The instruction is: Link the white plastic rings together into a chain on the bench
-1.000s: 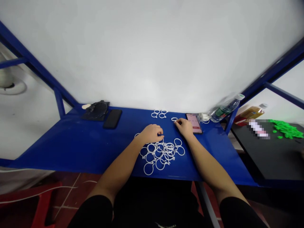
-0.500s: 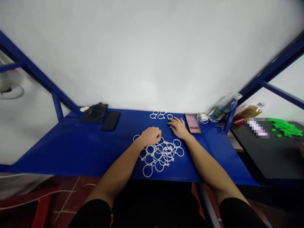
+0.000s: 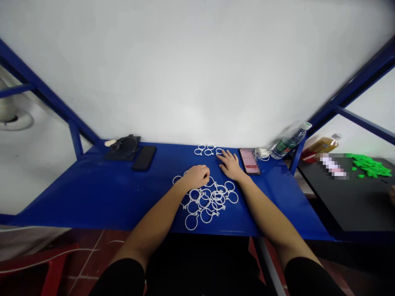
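A pile of several white plastic curtain rings (image 3: 217, 204) with small clips lies near the front middle of the table, some overlapping. My left hand (image 3: 196, 177) rests at the pile's upper left, its fingers curled closed. Whatever they hold, if anything, is hidden. Farther back, my right hand (image 3: 229, 165) lies palm down with fingers spread. Its fingertips reach the edge of one white ring (image 3: 216, 152). Beside that ring, toward the left, several more rings (image 3: 209, 155) sit in two short rows near the wall.
A phone with a lit screen (image 3: 250, 161) lies right of my right hand, near a white cable (image 3: 264, 153) and a tilted water bottle (image 3: 288, 142). At left are a dark phone (image 3: 144, 158) and a black bag (image 3: 126, 147). Green pieces (image 3: 372, 165) cover part of the neighbouring black table (image 3: 348, 201).
My right hand's fingers have spread a little, and the ring at its fingertips has shifted slightly left. My left hand stays in place. The view has moved slightly.
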Demonstrator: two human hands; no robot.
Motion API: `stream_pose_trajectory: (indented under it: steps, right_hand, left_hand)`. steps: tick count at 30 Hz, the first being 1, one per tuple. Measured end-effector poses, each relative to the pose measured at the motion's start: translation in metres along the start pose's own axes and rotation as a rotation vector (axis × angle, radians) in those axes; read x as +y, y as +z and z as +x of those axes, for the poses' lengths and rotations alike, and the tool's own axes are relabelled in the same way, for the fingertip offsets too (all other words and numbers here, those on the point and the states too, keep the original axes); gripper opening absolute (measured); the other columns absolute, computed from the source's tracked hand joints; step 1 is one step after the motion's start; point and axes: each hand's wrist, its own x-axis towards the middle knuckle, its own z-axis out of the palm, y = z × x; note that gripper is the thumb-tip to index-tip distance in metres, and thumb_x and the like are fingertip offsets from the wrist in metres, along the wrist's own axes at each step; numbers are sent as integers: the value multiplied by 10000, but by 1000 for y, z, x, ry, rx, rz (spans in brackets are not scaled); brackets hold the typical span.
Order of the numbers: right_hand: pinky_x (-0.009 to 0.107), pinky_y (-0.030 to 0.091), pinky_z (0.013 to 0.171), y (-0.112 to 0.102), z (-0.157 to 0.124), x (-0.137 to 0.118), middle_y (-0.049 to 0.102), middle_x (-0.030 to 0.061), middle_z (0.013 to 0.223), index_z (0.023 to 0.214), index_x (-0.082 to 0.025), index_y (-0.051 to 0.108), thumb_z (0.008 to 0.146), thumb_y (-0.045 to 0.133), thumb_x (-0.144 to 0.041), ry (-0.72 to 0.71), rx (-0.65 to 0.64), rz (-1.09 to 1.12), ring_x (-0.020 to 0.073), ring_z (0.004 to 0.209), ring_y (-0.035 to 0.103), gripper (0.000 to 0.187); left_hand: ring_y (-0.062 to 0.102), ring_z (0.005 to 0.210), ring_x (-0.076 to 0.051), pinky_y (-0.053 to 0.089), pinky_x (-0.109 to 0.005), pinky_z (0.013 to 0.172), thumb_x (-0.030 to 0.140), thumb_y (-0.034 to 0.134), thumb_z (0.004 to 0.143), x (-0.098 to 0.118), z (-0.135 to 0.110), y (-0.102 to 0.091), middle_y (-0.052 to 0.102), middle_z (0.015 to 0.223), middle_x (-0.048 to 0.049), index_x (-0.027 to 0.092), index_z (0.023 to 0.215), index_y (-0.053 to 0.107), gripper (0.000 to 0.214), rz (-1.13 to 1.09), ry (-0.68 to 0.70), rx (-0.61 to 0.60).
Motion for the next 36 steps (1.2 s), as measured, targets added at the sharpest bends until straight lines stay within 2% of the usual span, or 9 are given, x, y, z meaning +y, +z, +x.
stream_pose_trajectory:
  steps: [4,10,14,18,21,23,29,32,36]
  right_hand:
    - [652,143,1253,2,4,-2,306,163,1703,1659,-231,301,1024,509,-502,43,-13,-7,377,1598,210,721]
    - [724,109,1236,-1,8,-6,315,70,1708,1647,-323,327,1052,435,-583,13,-95,2,397,1602,180,659]
    - [713,158,1240,-2,1,-4,324,69,1704,1634,-309,361,1048,466,-556,5,35,75,385,1594,221,645]
    - [618,318,1227,-14,-9,-8,487,120,1610,1496,-246,576,1031,521,-538,-57,194,273,365,1516,404,551]
    - [509,480,1130,-26,-19,-23,701,99,1369,1353,-265,686,1043,535,-509,-135,208,444,292,1289,638,423]
    - [465,550,1033,-30,-27,-35,749,81,1258,1341,-276,685,1033,578,-494,-173,202,498,262,1155,701,392]
    - [426,567,904,-30,-38,-54,791,72,1078,1229,-260,727,1046,598,-356,-328,308,400,232,962,721,244]
    - [397,576,862,-29,-38,-56,796,63,1022,1186,-254,740,1054,575,-311,-346,346,407,212,896,722,219]
    - [386,578,854,-29,-39,-58,792,66,1019,1151,-242,736,1041,584,-273,-344,428,408,208,907,724,190]
  left_hand:
    - [621,811,-193,488,-329,777,142,592,859,-1,0,1,677,862,-34,211,787,655,118,-2,5,3]
    - [631,830,-196,488,-322,778,142,604,852,-3,-1,3,680,863,-38,213,792,664,110,0,20,21]
    - [647,822,-190,477,-315,777,143,596,873,-1,-1,1,703,855,-29,213,800,667,123,4,7,24]
    - [668,772,-178,461,-311,768,180,576,953,-1,1,-1,727,819,-16,208,879,679,130,-7,-19,45]
    - [689,806,-187,463,-316,787,199,573,991,-3,4,-2,747,853,-28,201,923,687,132,-27,-58,168]
    - [690,801,-187,472,-317,792,202,593,990,-5,5,-2,749,855,-28,200,934,695,116,-58,-95,272]
    - [687,788,-178,505,-317,798,220,642,976,-10,6,2,754,847,-21,201,942,713,81,-168,-96,467]
    - [704,849,-192,520,-348,857,232,648,977,-9,6,3,769,899,-35,198,974,727,87,-162,-66,476]
    - [720,987,-212,525,-393,965,323,688,969,-6,5,3,778,1105,-64,200,1124,732,202,-194,24,428]
